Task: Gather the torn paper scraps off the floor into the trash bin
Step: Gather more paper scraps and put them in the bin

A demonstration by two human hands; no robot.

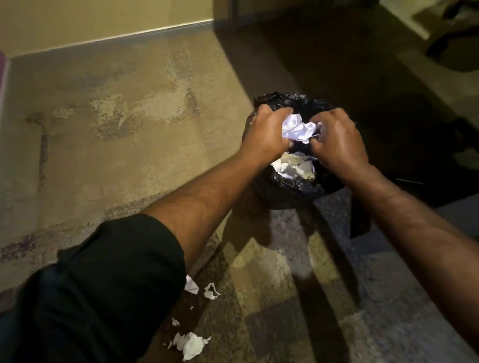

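Paper scraps (299, 129), crumpled into one white wad, sit between our two hands directly over the open mouth of the trash bin (290, 191). Our left hand (266, 137) curls its fingers around the left side of the wad, and our right hand (337, 142) pinches its right side with bent fingers, so both hands are clamped on the same bundle and nearly touching each other. Below the wad, inside the bin, we see more white paper (293, 167) already lying in the black bag liner (279, 100), whose crinkled edge folds over the bin's rim.

Several torn pieces remain on the carpet (108, 118) near us, to the left of the bin: two small ones (201, 287) side by side just beside our left forearm, a tiny one (175, 322) nearer still, and a larger crumpled clump (191, 344) at the near edge. A black sleeve (82, 301) is pushed up above our left elbow; our right forearm is bare.

The bin stands on the patchy beige and grey carpet, with a pale wall and its baseboard (119, 39) at the far left and deep shadow on the far right, where we cannot make out what the dark shapes are.
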